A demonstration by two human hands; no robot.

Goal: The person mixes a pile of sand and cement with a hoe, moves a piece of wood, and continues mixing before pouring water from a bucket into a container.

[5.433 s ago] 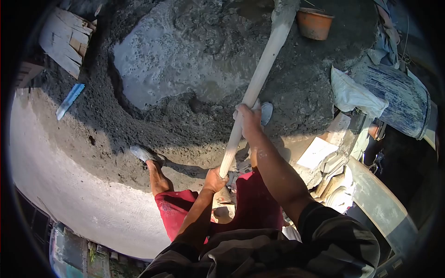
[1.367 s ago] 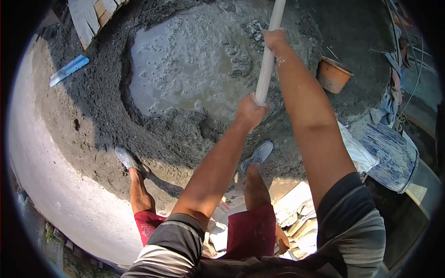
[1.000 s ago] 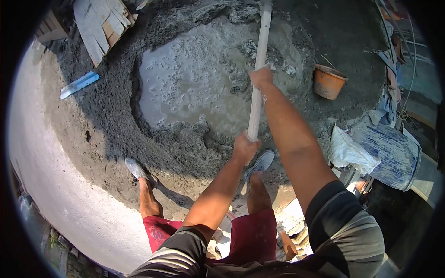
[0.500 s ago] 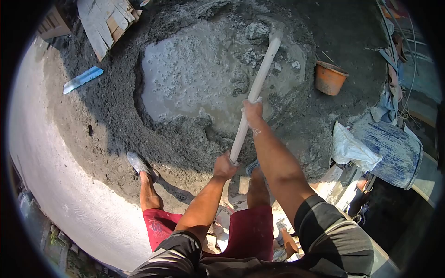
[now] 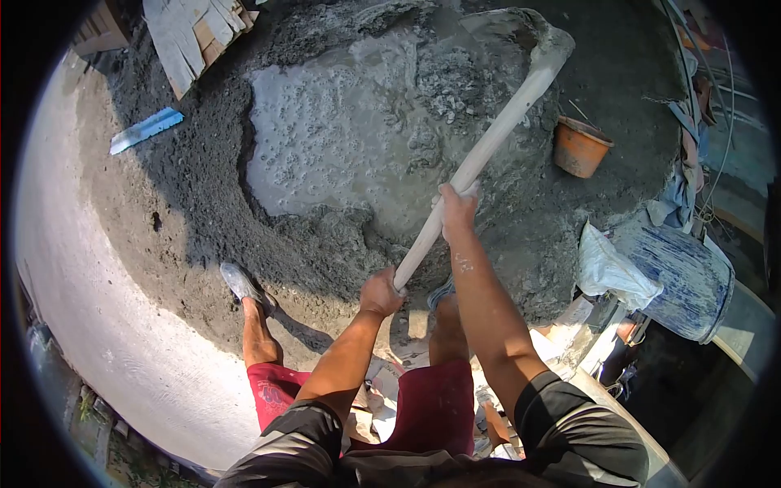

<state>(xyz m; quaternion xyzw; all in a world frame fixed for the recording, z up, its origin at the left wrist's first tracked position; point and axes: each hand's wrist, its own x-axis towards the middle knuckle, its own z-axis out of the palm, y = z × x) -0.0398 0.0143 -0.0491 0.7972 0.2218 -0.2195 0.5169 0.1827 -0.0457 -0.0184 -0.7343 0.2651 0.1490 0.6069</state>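
Both my hands are wrapped round the pale wooden handle of a hoe [image 5: 506,130]. My left hand [image 5: 382,294] closes on the butt end, near my body. Further up the shaft, my right hand [image 5: 459,215] grips about midway. The handle slants away to the upper right. At its far end the mud-coated hoe blade [image 5: 503,26] is over the far right edge of the wet mix. Grey wet mortar [image 5: 317,134] lies in a pool on the ground, its surface bubbly on the left and lumpy on the right.
Right of the mix stands an orange bucket [image 5: 581,150]. Nearer me, a white sack [image 5: 610,264] lies against a blue-streaked drum [image 5: 679,276]. On the left are a light-blue strip [image 5: 146,130] and a worn board [image 5: 189,45]. My feet stand at the heap's near edge.
The hoe head has moved away and to the right, from the mix to its far right edge. My right hand has shifted slightly right, my left slightly left.
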